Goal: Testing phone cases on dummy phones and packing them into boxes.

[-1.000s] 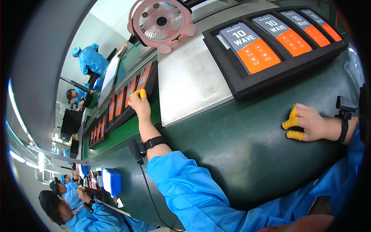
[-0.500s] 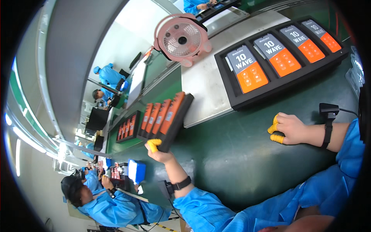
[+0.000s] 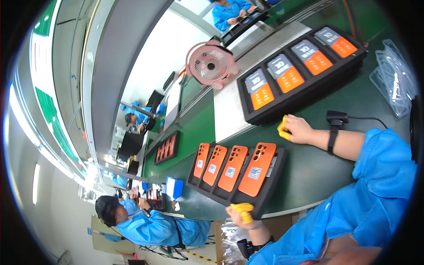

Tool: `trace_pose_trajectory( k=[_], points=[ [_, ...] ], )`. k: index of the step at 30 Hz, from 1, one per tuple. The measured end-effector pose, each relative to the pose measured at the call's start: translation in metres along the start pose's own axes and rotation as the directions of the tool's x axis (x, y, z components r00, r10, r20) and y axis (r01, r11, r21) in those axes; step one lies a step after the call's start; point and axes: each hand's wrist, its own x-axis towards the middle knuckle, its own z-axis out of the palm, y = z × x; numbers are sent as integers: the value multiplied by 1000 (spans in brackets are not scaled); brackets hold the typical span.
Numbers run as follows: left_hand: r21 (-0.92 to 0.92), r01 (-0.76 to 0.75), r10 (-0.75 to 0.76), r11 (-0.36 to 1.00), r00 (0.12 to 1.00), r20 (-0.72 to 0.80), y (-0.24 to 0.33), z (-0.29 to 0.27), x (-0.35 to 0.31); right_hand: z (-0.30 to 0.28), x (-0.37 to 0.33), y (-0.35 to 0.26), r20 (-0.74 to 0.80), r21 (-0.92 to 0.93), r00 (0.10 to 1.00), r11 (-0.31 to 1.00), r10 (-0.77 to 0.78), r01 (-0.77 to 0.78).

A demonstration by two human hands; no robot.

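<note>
A black tray point(image 3: 216, 194) carries several orange phones point(image 3: 227, 168), backs up, with camera rings and white labels showing. My left hand point(image 3: 242, 216), with yellow finger covers, grips the near edge of this tray, close to the table's front edge. Just beyond the tray's far right corner is my right hand point(image 3: 297, 129). Its yellow-covered fingers are bent but apart, with nothing visible in them. A larger black tray point(image 3: 260, 117) lies past that hand, holding several phones point(image 3: 285, 73) with grey and orange printed fronts.
A pink fan point(image 3: 211, 64) stands behind a pale board point(image 3: 227, 117). Clear plastic trays point(image 3: 395, 79) lie at the right. Farther left are another tray of orange phones point(image 3: 168, 148) and a blue box point(image 3: 174, 187). A co-worker point(image 3: 152, 225) sits at the left.
My left hand has brought the tray of orange phones nearer and rightward, turning the phone backs into view. My right hand has shifted left toward it. The head view has turned.
</note>
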Motion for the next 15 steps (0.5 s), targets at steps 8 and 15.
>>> trace_pose_trajectory(
  k=[8, 15],
  points=[
    [224, 42, -97, 974, 966, 241, 77, 51, -41, -34, -11, -49, -236, 354, 934, 919, 267, -173],
    [265, -48, -96, 963, 857, 507, 89, 102, -35, -184, -54, -67, -416, -176, 899, 982, -135, 67]
  ],
)
